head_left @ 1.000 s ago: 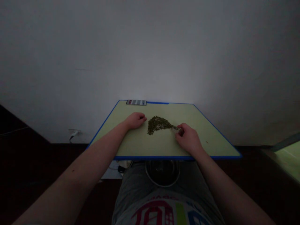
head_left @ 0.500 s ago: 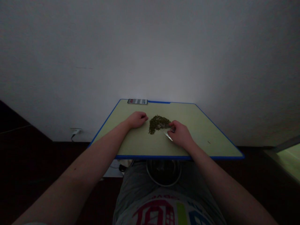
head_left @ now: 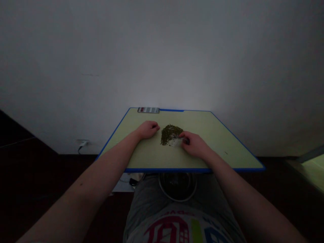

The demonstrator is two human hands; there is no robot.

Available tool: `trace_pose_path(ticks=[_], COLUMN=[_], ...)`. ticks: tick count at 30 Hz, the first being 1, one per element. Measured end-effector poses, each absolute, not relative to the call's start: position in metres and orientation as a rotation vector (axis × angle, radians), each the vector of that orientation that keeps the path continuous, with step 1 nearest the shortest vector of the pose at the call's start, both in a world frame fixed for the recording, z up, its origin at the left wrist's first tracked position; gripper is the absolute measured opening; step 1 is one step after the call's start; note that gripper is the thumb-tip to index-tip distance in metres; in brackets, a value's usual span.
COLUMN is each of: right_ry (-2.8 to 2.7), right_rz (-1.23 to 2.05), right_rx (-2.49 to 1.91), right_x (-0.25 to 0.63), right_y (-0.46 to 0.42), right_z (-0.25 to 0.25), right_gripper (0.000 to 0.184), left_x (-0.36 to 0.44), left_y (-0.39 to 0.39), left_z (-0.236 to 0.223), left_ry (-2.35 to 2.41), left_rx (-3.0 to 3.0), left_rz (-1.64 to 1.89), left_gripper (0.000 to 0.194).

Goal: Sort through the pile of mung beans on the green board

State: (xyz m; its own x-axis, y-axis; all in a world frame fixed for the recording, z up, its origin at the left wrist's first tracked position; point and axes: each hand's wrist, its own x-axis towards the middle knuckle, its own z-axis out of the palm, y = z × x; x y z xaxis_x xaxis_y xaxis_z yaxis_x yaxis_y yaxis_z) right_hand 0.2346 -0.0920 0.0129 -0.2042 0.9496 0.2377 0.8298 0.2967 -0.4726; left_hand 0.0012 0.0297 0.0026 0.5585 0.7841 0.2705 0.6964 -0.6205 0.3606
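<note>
My left hand (head_left: 149,129) rests on the pale yellow tabletop (head_left: 146,153) with its fingers curled in, and nothing shows in it. Just right of it lies a loose pile of small green grains (head_left: 167,133), bean-like in look. My right hand (head_left: 194,144) pinches a thin, flat, pale scraper (head_left: 175,142) at the pile's near right side. The scraper is blurred, its far edge touching or just over the grains; which one I cannot tell. My right fingers cover its gripped end.
A phone (head_left: 148,110) lies at the table's back left edge, by the wall. A metal bowl (head_left: 178,199) sits on my lap under the blue front edge (head_left: 177,170). One small dark sliver (head_left: 226,153) lies on the right. A plug (head_left: 83,144) is in the wall at left.
My right hand has moved left with the scraper, and the pile's trailing right end has been pushed in, making it more compact. My left hand has stayed in place.
</note>
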Motion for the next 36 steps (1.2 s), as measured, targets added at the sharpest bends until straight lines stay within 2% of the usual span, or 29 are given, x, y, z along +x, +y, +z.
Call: trace_pose_path(ticks=[12,30,36], right_ry=[-2.03,-2.282,-2.204], right_rz=[0.133,0.36,0.243], right_rx=[-1.778,-1.505,-1.563], right_x=[0.242,0.232,0.23], right_y=[-0.092,-0.089,-0.086], right_z=[0.016,0.02,0.019], right_gripper=[0.031,0.033,0.032], left_x=[0.001,0.0,0.0], left_y=[0.03,0.032,0.034], left_z=[0.002,-0.002,-0.002], left_ry=[1.233,1.24,1.227], left_rx=[2.59,2.576,2.581], left_rz=[0.622,0.635,0.636], left_gripper=[0.032,0.033,0.033])
